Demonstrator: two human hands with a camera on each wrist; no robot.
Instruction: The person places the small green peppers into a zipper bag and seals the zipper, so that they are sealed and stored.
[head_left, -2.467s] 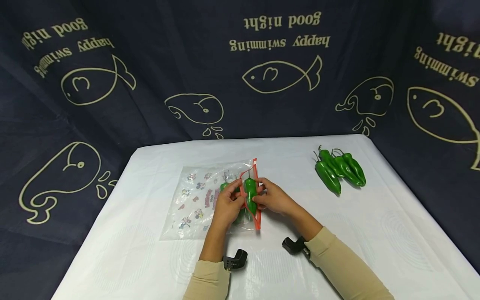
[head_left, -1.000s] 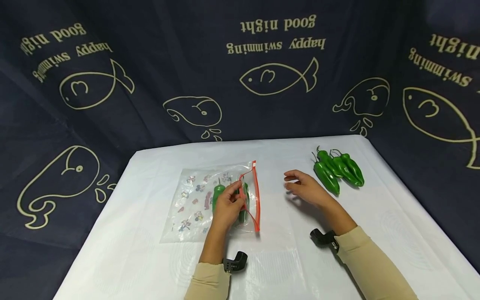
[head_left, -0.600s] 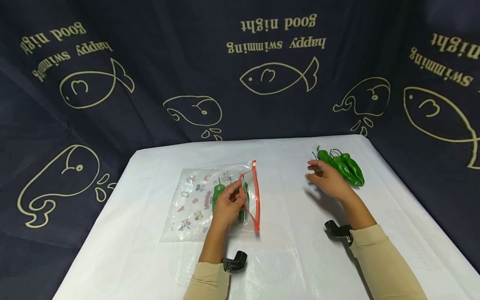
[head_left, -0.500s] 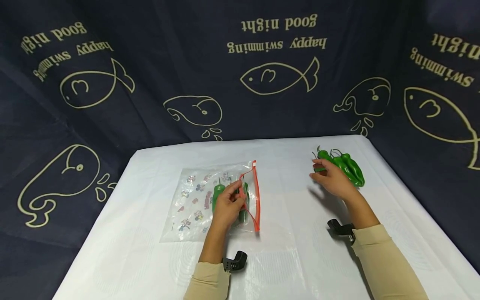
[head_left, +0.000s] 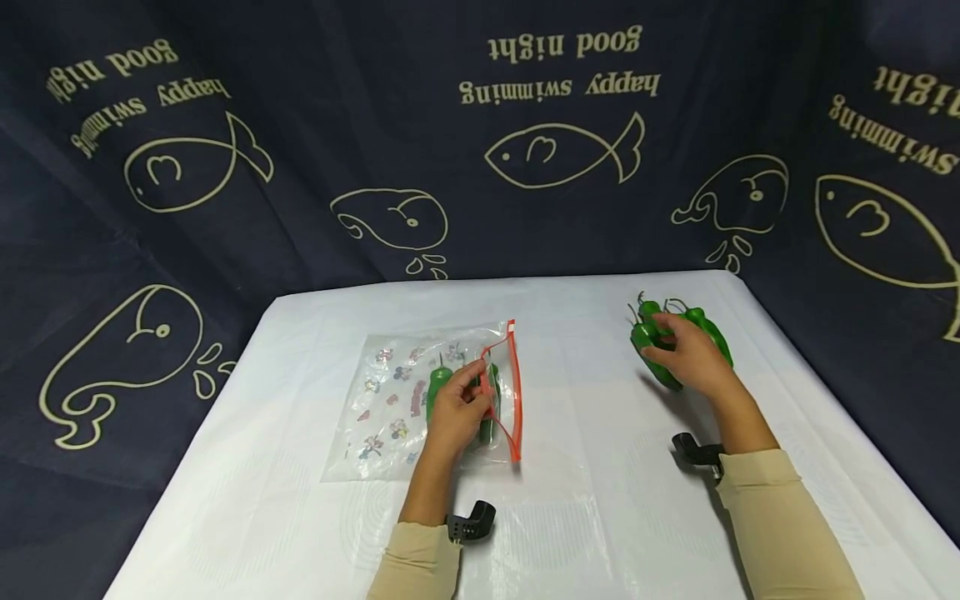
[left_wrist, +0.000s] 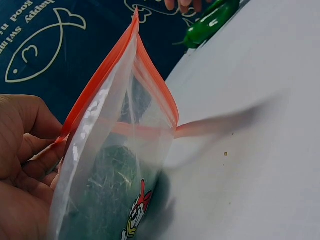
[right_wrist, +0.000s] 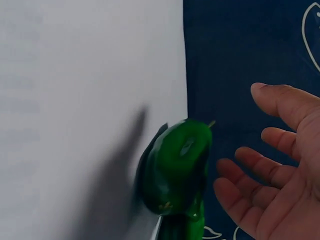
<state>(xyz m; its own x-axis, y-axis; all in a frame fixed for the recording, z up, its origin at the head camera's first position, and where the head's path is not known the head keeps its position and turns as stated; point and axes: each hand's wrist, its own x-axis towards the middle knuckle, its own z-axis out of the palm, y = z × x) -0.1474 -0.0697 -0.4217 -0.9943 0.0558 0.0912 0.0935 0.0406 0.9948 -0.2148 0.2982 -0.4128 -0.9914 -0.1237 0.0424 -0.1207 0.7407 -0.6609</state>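
My left hand (head_left: pixel 453 412) pinches the red-edged mouth of a clear zip bag (head_left: pixel 382 400) printed with cartoon figures. In the left wrist view the red zip strip (left_wrist: pixel 165 97) gapes apart, and green shows blurred through the plastic. Green peppers (head_left: pixel 437 385) lie inside the bag, partly behind the fingers. At the back right, my right hand (head_left: pixel 693 354) hovers over a group of long green peppers (head_left: pixel 662 373), hiding some of them. In the right wrist view its thumb and fingers are spread beside a glossy pepper (right_wrist: pixel 177 165), apart from it.
A white cloth (head_left: pixel 570 517) covers the table. Behind it hangs a dark blue curtain (head_left: pixel 420 100) with fish and whale drawings. A black wrist camera (head_left: pixel 472 521) sits on the left wrist and another camera (head_left: pixel 697 450) on the right.
My right hand has left the bag's mouth and moved right to the loose peppers. One pepper that was in the mouth now lies further inside. My left hand has kept its hold.
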